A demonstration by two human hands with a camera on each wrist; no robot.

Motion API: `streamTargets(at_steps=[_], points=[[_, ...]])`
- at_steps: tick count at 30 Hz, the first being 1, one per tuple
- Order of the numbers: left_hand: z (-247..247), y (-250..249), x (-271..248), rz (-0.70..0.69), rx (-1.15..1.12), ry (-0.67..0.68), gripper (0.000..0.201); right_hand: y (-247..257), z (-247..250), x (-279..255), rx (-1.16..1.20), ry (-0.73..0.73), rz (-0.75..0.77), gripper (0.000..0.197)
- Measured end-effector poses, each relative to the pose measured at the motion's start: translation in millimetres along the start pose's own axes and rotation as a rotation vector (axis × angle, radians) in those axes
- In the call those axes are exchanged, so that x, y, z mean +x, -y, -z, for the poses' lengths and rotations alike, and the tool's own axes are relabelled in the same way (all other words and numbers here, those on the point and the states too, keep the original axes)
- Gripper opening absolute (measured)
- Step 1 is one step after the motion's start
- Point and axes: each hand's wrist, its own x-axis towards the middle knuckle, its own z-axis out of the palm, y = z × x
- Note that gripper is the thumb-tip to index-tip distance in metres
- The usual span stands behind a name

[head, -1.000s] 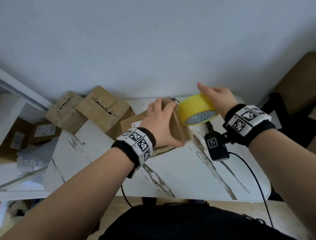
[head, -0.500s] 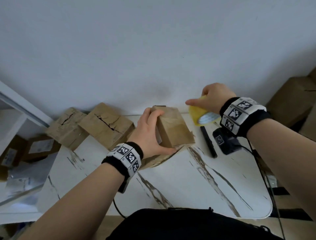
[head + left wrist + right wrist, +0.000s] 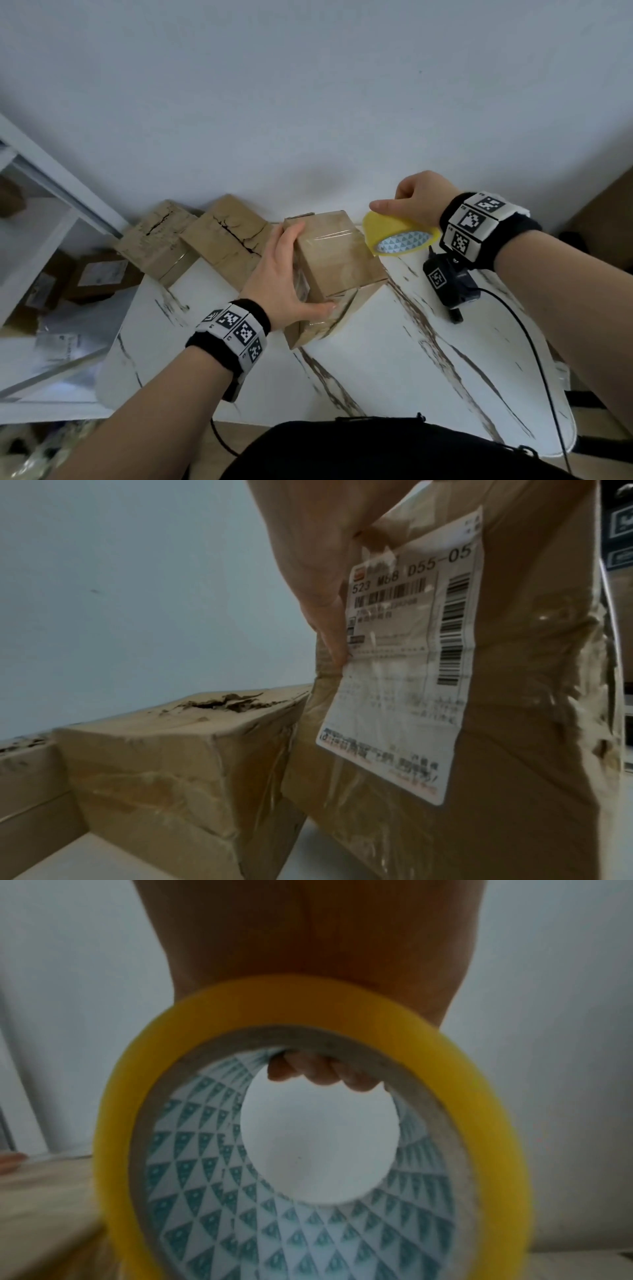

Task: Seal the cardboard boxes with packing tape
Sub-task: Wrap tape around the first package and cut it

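Observation:
A small cardboard box point(image 3: 337, 255) stands tilted on the white marble table point(image 3: 394, 370); its side carries a white shipping label point(image 3: 407, 653). My left hand point(image 3: 284, 270) grips the box from the left, thumb along its lower edge. My right hand point(image 3: 411, 202) holds a yellow roll of packing tape point(image 3: 400, 236) just right of the box's top corner, fingers curled through the core point(image 3: 322, 1072). A shiny strip of clear tape point(image 3: 329, 234) crosses the box's top. Whether tape runs from the roll to the box I cannot tell.
Two torn cardboard boxes point(image 3: 226, 236) point(image 3: 154, 240) sit against the wall at the table's back left. A black device with a cable point(image 3: 448, 281) lies right of the held box. More parcels point(image 3: 96, 277) lie on the floor at left.
The box has been turned more upright and a little to the right under my left hand. My right hand has moved the tape roll away and back beside the box's top right corner.

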Motion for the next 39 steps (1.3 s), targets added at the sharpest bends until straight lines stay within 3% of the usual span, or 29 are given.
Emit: streamTargets(at_steps=[9,16,21,26,29,39], points=[[3.6,19.0,-14.4,0.0,0.018,-0.009,0.129,23.2,-27.2,9.4,-0.192,0.142,0.058,0.046],[16.0,28.8,-32.4,0.083,0.092,0.045,0.137,33.8,-56.9,6.3,-0.083,0.192,0.079,0.04],[21.8,-4.0,-33.4,0.121,0.323,0.088,0.128,41.1,-57.4,2.3,-0.115,0.181,0.09,0.041],[10.0,-45.2,-16.8,0.301,0.508,0.198,0.134,47.1,-61.6,-9.3,-0.11,0.165,0.13,0.043],[4.5,-53.9,-13.0,0.278,0.637,0.264,0.138,46.3,-62.4,-17.6,-0.089,0.151,0.154,0.044],[-9.5,-77.8,0.8,0.098,0.508,0.238,0.126,-0.2,-18.2,-38.6,0.0,0.055,0.085,0.05]])
